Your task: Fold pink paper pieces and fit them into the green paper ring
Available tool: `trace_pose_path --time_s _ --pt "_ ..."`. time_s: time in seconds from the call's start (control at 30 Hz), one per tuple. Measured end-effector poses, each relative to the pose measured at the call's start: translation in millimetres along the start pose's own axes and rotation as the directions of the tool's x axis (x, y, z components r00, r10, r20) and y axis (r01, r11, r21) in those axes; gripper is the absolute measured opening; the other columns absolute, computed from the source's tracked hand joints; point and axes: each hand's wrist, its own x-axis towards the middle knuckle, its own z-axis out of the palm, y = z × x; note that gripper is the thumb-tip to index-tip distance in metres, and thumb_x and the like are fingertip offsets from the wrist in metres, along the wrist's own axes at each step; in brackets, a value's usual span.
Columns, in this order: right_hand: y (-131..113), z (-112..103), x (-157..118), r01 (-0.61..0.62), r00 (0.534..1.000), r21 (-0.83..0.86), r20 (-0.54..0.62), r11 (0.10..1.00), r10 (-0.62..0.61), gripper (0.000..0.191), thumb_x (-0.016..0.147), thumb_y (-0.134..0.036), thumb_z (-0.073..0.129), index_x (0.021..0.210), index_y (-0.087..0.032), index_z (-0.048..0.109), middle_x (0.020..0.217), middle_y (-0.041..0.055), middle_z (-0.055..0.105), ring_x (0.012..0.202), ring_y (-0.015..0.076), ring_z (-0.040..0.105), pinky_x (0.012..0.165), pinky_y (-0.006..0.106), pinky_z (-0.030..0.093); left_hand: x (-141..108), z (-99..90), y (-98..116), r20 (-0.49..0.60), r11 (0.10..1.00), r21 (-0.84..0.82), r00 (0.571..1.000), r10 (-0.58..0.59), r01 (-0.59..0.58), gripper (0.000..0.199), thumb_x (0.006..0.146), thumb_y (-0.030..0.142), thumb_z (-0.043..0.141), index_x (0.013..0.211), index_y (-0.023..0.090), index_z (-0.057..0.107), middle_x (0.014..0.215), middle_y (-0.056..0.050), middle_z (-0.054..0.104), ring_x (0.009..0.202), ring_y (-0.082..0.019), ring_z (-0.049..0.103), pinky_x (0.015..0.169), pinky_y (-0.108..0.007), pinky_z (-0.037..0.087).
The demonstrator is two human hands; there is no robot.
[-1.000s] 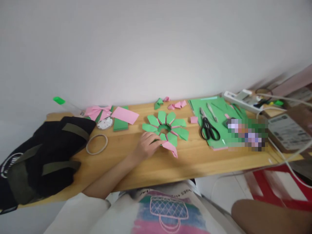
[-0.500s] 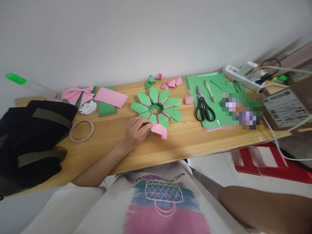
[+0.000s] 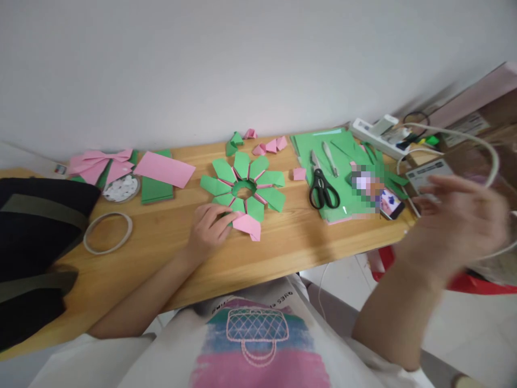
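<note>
One hand (image 3: 210, 229) holding pink paper (image 3: 247, 224); shirt (image 3: 258, 328) perhaps "QUES".

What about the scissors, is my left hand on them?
No, the left hand is at the folded pink paper, and the scissors lie apart from it.

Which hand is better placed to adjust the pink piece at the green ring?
Probably the left hand: its fingers touch that pink piece, while the right hand is raised far to the right.
</note>
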Motion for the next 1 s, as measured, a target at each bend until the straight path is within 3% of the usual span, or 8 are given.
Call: trace_pose_path --time_s 0.1,0.2,0.33,0.53,1.0 --pt "45.8 49.4 20.5 -0.105 0.982 -0.272 -0.178 0.956 0.057 0.050 0.086 -0.031 0.058 0.133 -0.016 0.049 0.131 0.0224 0.055 0.126 0.0358 0.048 0.106 0.054 0.036 -0.2 0.3 -0.1 0.001 1.000 -0.005 1.000 0.005 -0.005 0.030 0.085 0.007 0.052 0.103 0.025 0.068 0.092 -0.006 0.069 0.086 -0.020 0.062 0.079 -0.036 0.048" --pt "74.3 70.3 16.9 -0.146 0.989 -0.476 -0.102 0.867 0.111 0.064 0.077 -0.030 0.057 0.135 -0.006 0.044 0.135 0.0257 0.053 0.130 0.0408 0.044 0.106 0.057 0.033 -0.6 0.7 -0.3 -0.007 1.000 -0.001 1.000 0.018 -0.018 0.033 0.084 0.005 0.052 0.105 0.025 0.067 0.093 -0.006 0.068 0.086 -0.020 0.063 0.080 -0.036 0.049" --pt "88.3 73.5 6.8 -0.178 0.983 -0.511 -0.134 0.841 0.127 0.069 0.078 -0.039 0.050 0.136 -0.003 0.042 0.135 0.0251 0.054 0.130 0.0401 0.044 0.108 0.057 0.032 -0.6 1.6 0.0 -0.023 1.000 -0.008 0.999 0.025 -0.026 0.035 0.082 0.003 0.053 0.106 0.024 0.066 0.093 -0.006 0.068 0.087 -0.020 0.063 0.080 -0.036 0.049" --pt "101.9 74.4 7.0 -0.149 0.975 -0.490 -0.215 0.859 0.046 0.071 0.077 -0.046 0.049 0.134 -0.003 0.044 0.132 0.0252 0.053 0.126 0.0390 0.047 0.105 0.057 0.036 0.6 1.2 -0.4 -0.005 1.000 -0.002 1.000 0.022 -0.022 0.032 0.082 0.003 0.052 0.104 0.021 0.068 0.092 -0.007 0.068 0.088 -0.020 0.063 0.083 -0.035 0.049" --pt "96.9 76.8 7.3 -0.186 0.970 -0.477 -0.227 0.859 0.084 0.077 0.076 -0.050 0.052 0.137 -0.004 0.040 0.131 0.0234 0.057 0.126 0.0390 0.047 0.106 0.055 0.035 1.0 1.2 -1.2 -0.037 1.000 0.011 0.999 0.020 -0.019 0.030 0.080 0.000 0.055 0.101 0.019 0.067 0.095 -0.008 0.065 0.090 -0.021 0.062 0.085 -0.036 0.049"
